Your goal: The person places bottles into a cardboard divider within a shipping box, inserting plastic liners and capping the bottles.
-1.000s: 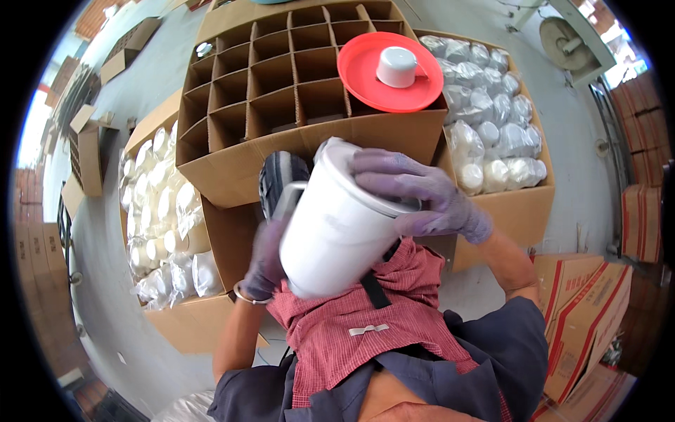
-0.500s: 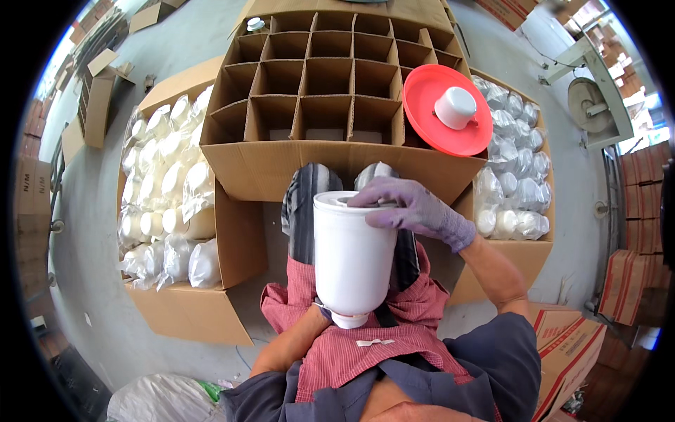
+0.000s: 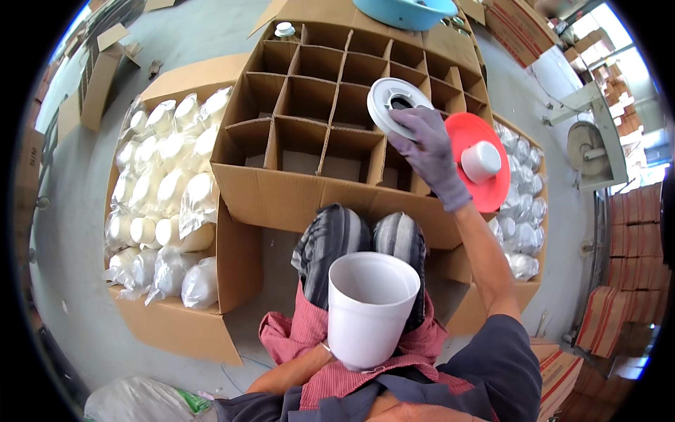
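Note:
My gloved right hand [image 3: 424,141] is closed on the rim of a round white lid [image 3: 383,105] with a dark hole in its middle. It holds the lid tilted above the right part of a divided carton [image 3: 302,193]. An open white tub [image 3: 369,316] rests over my lap, its mouth facing up and its inside bare. My left forearm [image 3: 299,371] reaches to the tub's lower left side; the hand there is hidden behind the tub. Just right of my right hand, a red dish [image 3: 460,133] with a small white cup [image 3: 481,162] sits on the carton's corner.
Cartons of plastic-wrapped white bottles stand left [image 3: 169,151] and right [image 3: 522,235]. A white-capped bottle [image 3: 285,30] stands in the divided carton's far left cell. A blue basin [image 3: 404,13] lies beyond it. Stacked cartons [image 3: 636,232] line the right side.
My right hand has lifted the lid off the tub and carried it forward and right over the divided carton. The tub's open mouth now shows. The view has shifted, bringing the blue basin further in.

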Available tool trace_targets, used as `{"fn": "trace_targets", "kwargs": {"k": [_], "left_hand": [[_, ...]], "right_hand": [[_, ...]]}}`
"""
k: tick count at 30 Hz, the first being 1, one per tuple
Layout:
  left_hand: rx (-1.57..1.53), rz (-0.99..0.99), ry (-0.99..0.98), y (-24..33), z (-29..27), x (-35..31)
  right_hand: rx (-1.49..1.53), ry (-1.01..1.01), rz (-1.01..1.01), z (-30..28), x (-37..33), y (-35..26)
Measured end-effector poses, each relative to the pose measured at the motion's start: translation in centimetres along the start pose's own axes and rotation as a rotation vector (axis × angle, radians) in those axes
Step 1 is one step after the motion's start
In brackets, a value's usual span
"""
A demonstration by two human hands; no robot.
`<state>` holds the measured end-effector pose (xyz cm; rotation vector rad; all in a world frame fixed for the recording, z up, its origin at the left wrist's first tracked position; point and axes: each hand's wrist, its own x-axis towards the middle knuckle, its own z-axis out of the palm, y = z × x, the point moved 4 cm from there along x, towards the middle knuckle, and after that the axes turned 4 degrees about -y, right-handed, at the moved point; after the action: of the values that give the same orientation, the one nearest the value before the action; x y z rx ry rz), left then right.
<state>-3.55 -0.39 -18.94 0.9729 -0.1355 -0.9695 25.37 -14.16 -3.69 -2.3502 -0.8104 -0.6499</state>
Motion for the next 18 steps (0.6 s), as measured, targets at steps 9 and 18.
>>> {"fn": "trace_targets", "kwargs": {"k": [9,18], "left_hand": [[-0.058,-0.063,0.060,2.5,-5.6,-3.8],[-0.091,-0.198,0.229,8.7,-12.7,-10.3]], "right_hand": [[-0.191,-0.204,-0.246,9.3,15.2,5.8],[-0.342,-0.520,0.269,28.5,28.9,14.3]]}}
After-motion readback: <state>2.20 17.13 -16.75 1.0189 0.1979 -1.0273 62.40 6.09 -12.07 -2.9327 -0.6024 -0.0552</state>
